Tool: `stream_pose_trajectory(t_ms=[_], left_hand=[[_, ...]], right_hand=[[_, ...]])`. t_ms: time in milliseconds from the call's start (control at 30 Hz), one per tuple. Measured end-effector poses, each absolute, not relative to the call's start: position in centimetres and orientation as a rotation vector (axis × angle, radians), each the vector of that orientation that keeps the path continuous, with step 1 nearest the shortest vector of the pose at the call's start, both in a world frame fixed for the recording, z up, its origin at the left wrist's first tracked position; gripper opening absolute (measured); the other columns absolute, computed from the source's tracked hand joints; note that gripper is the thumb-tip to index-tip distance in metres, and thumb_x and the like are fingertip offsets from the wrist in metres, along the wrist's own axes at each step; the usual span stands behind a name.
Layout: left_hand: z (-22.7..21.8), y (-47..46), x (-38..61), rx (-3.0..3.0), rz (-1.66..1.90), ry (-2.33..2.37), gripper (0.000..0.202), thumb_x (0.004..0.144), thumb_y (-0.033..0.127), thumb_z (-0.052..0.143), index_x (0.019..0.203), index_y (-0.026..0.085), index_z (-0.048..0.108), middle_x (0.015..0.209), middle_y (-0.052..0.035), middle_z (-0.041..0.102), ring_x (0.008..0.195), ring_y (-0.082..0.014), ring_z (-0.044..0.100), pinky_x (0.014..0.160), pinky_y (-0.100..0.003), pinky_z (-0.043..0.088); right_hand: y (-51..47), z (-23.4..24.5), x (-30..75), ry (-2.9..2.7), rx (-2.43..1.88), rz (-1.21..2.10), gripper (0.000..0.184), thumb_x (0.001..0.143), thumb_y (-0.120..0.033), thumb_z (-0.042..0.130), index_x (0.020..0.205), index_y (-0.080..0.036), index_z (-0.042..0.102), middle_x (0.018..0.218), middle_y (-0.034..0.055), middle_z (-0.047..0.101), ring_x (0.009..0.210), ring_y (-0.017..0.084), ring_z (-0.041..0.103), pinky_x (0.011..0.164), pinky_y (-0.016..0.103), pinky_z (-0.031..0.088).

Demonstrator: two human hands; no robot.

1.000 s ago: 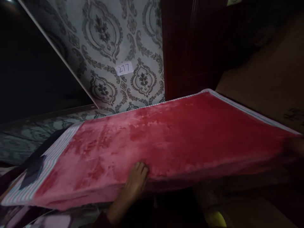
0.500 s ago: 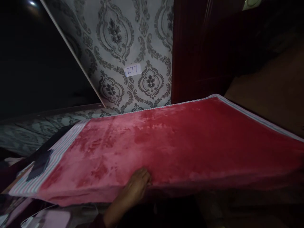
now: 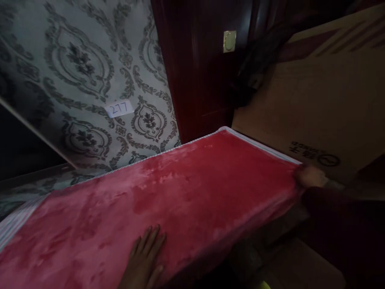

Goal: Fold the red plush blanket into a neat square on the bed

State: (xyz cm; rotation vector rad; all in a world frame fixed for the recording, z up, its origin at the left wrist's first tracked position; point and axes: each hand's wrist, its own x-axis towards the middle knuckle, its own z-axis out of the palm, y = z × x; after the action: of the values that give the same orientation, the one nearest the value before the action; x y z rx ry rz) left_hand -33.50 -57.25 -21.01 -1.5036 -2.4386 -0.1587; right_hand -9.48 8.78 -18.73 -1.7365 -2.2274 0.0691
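A red plush cloth [image 3: 186, 192] with a striped white border [image 3: 264, 147] lies over a long flat surface, its near side hanging over the front edge. My left hand [image 3: 144, 257] rests flat on the cloth, fingers spread, close to the near edge. At the cloth's right-hand corner is my right hand [image 3: 311, 176], reaching in from a dark sleeve. It touches the corner, but blur and shadow smear its fingers, so I cannot make out its grip.
A large cardboard box [image 3: 325, 104] leans behind the right end. Patterned wallpaper [image 3: 87, 68] with a "277" label [image 3: 120, 108] and a dark red door panel [image 3: 198, 68] stand at the back. A dark screen [image 3: 21, 140] is on the left.
My view has swung to the right. My left hand, earlier curled at the near edge, now lies spread on the cloth. My right hand has come into view at the right corner.
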Motion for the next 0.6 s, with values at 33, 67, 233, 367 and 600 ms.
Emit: stream_pose_trajectory(t_ms=[33,67,233,367,600], left_hand=[[-20.8,-57.1,-34.1,-1.493,-0.178,-2.463,0.066,0.101,0.034,0.048,0.164,0.040,0.031,0.166,-0.0035,0.042,0.148,-0.0283,0.048,0.115,-0.051,0.048],[-20.4,-56.7,-34.7,-1.478,-0.187,-2.495,0.064,0.102,0.033,0.046,0.164,0.040,0.032,0.166,-0.0029,0.043,0.148,-0.0270,0.048,0.116,-0.050,0.047],[-17.3,-50.4,-38.9,-1.501,-0.069,-2.708,0.058,0.101,0.036,0.048,0.159,0.031,0.045,0.165,-0.0096,0.042,0.150,-0.0306,0.046,0.121,-0.057,0.039],[-15.3,-43.7,-41.9,-1.512,0.026,-2.802,0.061,0.102,0.037,0.048,0.161,0.027,0.042,0.169,-0.0132,0.033,0.157,-0.0329,0.033,0.124,-0.061,0.030],[-16.4,-40.8,-43.5,-1.243,-0.019,-2.709,0.056,0.104,0.036,0.041,0.158,0.024,0.048,0.167,-0.0156,0.038,0.157,-0.0363,0.031,0.122,-0.066,0.030]], right_hand=[[8.6,-18.4,-9.9,-2.202,-1.776,0.070,0.054,0.093,-0.030,0.040,0.123,-0.002,0.075,0.113,0.0366,0.069,0.107,0.046,0.069,0.076,0.052,0.054],[8.3,-17.9,-10.5,-2.174,-1.800,0.091,0.054,0.094,-0.031,0.040,0.126,-0.002,0.073,0.122,0.0372,0.065,0.117,0.047,0.064,0.083,0.055,0.052],[6.6,-16.7,-15.1,-2.429,-1.378,0.095,0.061,0.102,-0.036,0.030,0.149,-0.008,0.055,0.149,0.0288,0.053,0.138,0.041,0.049,0.107,0.054,0.045],[6.8,-18.2,-18.1,-2.760,-1.108,0.143,0.060,0.103,-0.046,0.033,0.160,-0.030,0.044,0.166,0.0072,0.042,0.152,0.033,0.036,0.120,0.056,0.037],[10.7,-19.7,-17.4,-2.809,-1.193,0.075,0.063,0.106,-0.048,0.021,0.165,-0.029,0.035,0.173,0.0068,0.028,0.156,0.035,0.029,0.121,0.064,0.030]])
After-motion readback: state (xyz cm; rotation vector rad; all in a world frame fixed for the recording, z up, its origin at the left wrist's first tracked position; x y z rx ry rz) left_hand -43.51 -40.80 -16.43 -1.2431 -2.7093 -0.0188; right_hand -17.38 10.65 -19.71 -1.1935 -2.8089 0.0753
